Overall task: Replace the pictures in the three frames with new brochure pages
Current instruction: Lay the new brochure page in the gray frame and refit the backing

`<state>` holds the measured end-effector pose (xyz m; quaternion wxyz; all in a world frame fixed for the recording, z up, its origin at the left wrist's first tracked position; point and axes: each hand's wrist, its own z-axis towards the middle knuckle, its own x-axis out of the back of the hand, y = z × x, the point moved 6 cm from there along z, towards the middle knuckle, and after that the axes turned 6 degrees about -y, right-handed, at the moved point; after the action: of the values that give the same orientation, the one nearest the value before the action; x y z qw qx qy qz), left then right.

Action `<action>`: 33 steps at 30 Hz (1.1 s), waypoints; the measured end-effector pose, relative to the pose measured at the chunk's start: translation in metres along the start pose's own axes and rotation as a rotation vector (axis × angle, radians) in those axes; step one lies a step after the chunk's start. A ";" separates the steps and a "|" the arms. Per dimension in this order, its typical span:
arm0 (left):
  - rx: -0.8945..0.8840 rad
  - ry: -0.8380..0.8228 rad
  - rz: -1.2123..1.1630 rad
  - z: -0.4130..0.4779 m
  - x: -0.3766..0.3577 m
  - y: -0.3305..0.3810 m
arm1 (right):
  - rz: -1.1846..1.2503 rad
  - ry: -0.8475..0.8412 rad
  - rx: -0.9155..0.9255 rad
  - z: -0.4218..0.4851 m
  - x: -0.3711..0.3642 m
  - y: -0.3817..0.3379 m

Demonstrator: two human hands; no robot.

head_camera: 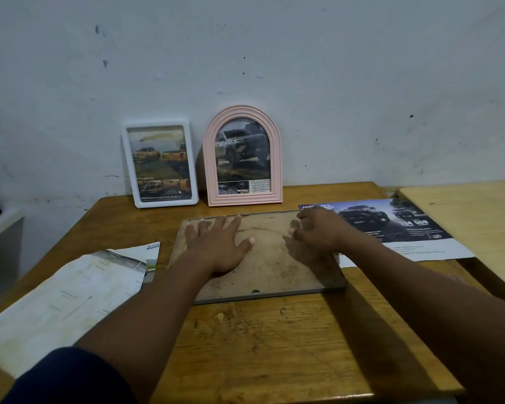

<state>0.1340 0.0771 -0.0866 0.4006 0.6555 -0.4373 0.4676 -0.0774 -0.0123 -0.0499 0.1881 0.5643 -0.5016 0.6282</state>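
A large flat frame (270,268) lies face down in the middle of the wooden table, its stained brown backing board up. My left hand (219,243) presses flat on the board's left part with fingers spread. My right hand (318,228) rests at the board's upper right with fingers curled, the fingertips at the backing near the frame's edge. A white rectangular frame (161,163) and a pink arched frame (242,156) stand against the wall, each showing a truck picture. A dark brochure page (391,225) with cars lies to the right, partly under the flat frame's corner.
Loose pale brochure sheets (70,301) lie at the table's left front, overhanging its edge. A second, lighter table (473,223) adjoins on the right. A white cabinet (0,234) stands at the far left. The wall is close behind the frames.
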 end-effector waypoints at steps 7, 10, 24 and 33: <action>-0.311 -0.125 0.051 -0.067 -0.018 0.096 | 0.292 0.247 -0.115 -0.034 -0.005 0.037; -0.342 -0.054 0.169 -0.083 -0.027 0.115 | 0.409 0.336 -0.120 -0.053 -0.005 0.039; -0.628 0.408 0.651 -0.117 -0.006 0.138 | 1.239 0.209 -0.274 -0.083 -0.009 0.046; -0.659 1.032 0.296 -0.143 0.106 0.113 | 1.470 0.274 0.038 -0.087 0.058 -0.015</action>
<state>0.0084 0.1559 0.0628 0.6719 0.1199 -0.3948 0.6150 -0.1272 0.0479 0.0208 -0.2292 0.0036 -0.7105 0.6653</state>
